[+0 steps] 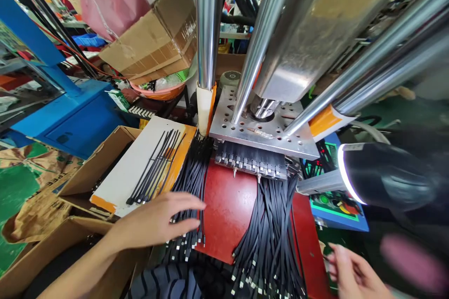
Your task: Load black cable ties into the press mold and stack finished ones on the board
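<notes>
My left hand (157, 219) is over a bundle of flat black cables (191, 170) with silver plug ends. Its fingers are stretched and apart, and nothing shows in its grasp. At the lower right, my right hand (351, 271) is closed, thumb and fingers together beyond the red table's edge; what they hold, if anything, I cannot make out. Another thick bundle of black cables (273, 233) hangs over the front of the red table (229, 205). Behind it, a row of metal connectors (250, 164) sits in a black fixture under the press's steel plate (224, 117).
Several black cables (159, 163) lie on a white board (140, 149) resting on a cardboard box (87, 168). Shiny steel columns (208, 23) rise around the press. At right, a black lamp-like tube (382, 173) stands before a blue control box (351, 222).
</notes>
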`<state>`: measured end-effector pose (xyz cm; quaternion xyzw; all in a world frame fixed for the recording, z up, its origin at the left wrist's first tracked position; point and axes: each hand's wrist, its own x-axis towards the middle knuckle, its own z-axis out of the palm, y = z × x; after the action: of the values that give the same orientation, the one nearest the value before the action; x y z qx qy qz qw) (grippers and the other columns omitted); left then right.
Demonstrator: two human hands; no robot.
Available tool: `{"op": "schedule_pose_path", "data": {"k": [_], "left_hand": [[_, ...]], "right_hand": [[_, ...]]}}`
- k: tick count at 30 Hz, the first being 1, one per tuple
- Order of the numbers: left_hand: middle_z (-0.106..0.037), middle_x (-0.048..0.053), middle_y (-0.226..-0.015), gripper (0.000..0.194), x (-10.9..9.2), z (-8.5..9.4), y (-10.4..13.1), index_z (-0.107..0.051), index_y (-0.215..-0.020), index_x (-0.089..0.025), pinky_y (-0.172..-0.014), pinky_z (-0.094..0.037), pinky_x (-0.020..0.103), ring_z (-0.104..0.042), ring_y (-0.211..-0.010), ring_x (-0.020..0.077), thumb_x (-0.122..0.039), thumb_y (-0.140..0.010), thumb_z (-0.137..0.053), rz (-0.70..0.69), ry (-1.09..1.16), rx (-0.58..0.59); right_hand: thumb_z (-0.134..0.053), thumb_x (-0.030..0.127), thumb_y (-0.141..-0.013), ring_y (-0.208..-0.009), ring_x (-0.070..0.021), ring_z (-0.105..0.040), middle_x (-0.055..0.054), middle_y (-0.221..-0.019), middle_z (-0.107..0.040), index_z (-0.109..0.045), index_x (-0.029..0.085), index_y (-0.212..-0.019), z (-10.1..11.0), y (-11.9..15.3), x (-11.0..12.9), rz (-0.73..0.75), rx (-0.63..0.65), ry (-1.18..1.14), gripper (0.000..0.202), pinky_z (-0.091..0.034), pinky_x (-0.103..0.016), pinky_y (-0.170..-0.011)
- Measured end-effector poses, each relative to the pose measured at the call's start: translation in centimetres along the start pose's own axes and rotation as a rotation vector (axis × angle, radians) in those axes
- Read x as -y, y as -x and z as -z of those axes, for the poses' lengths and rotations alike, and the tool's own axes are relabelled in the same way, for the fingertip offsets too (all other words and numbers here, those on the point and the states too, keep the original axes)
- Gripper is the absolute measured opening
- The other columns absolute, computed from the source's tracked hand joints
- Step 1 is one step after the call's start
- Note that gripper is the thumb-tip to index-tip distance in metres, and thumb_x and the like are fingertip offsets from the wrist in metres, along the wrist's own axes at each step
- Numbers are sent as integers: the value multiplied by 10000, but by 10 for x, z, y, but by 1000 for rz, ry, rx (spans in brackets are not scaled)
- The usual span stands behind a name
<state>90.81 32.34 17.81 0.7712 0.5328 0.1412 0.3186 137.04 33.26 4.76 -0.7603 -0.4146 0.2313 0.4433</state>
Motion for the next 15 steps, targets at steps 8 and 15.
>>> {"op": "schedule_pose_path", "data": {"k": [8,15], "left_hand": [[-550,194,-1545,496,14,-31,-141,-547,-1446,-35,-1287,-358,457,-459,-1497,262,-293,-1024,-582,-392,-501,-436],[-513,194,-1576,535,13,-32,-148,-517,-1475,-33,-1276,-365,468,-447,-1502,279,-358,-1050,-526,-378,-621,-419]], "right_hand": [[-698,702,-773,-613,-189,-645,-71,-722,-714,-778,130,-963,-48,-19,20,61,118,-61,608,-519,-271,-533],[-632,672,-836,-642,-217,-681,-86,-754,-747,-786,142,-1005,-46,-20,12,99,113,58,577,-518,-289,-567]]}}
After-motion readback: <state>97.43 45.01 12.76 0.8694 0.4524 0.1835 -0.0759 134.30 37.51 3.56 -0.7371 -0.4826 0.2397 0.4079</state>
